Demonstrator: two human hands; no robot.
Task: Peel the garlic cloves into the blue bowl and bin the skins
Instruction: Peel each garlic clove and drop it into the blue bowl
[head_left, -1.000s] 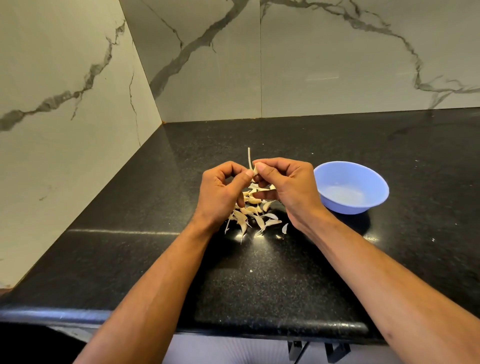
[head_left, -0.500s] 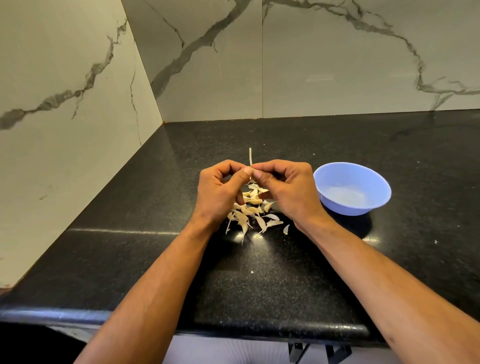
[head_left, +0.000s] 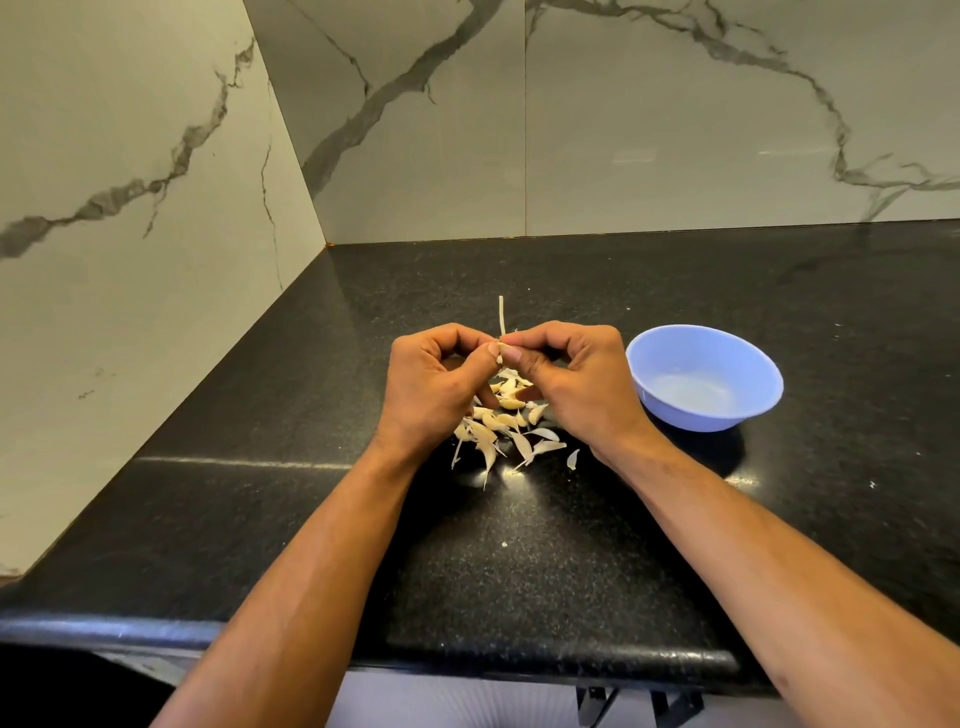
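Head view shows me both hands meeting above the garlic pile: my left hand and right hand pinch one clove between thumbs and forefingers, a thin skin strip standing upward. Just right, the blue bowl sits on the black counter.

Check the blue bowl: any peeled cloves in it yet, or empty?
Empty. The blue bowl stands upright on the counter, and only its pale bare bottom shows, no cloves. The garlic pile lies left of it.
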